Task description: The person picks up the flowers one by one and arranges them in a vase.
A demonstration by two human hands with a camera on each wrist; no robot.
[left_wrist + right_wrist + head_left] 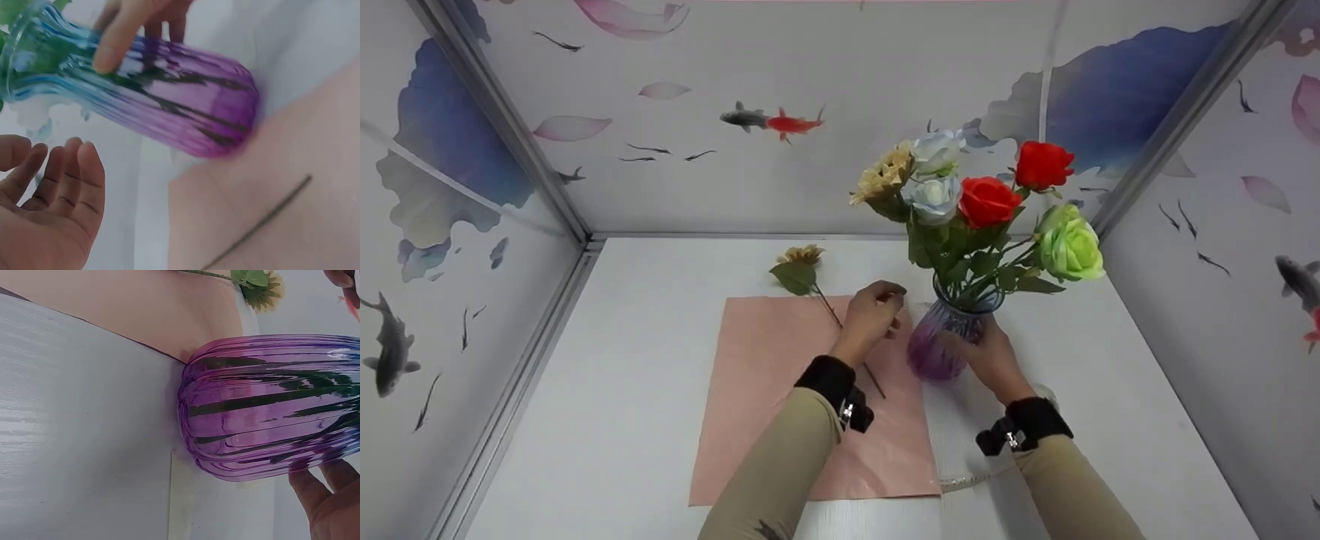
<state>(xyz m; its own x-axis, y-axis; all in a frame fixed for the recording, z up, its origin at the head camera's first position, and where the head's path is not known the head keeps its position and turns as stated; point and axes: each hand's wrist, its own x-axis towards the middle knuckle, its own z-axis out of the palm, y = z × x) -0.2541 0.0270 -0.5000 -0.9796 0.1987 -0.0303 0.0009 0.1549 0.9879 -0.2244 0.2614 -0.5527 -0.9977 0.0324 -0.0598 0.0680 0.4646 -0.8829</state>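
My right hand [997,364] grips the ribbed glass vase [928,345], which fades from blue at the neck to purple at the base. In the left wrist view, its thumb lies along the vase's upper side. Out of the vase rise red roses [990,201], pale blue roses [934,199], a green rose [1071,244] and a beige flower [881,174]. My left hand [874,315] hovers left of the vase, fingers loosely bent around nothing. Under that arm a single beige flower [799,256] lies with its stem across a pink sheet [772,360].
The pink sheet covers the middle of the white table [577,405]. A thin pale strip [966,482] lies by the sheet's lower right corner. Printed panels [682,187] with fish and petals enclose the table at the back and both sides.
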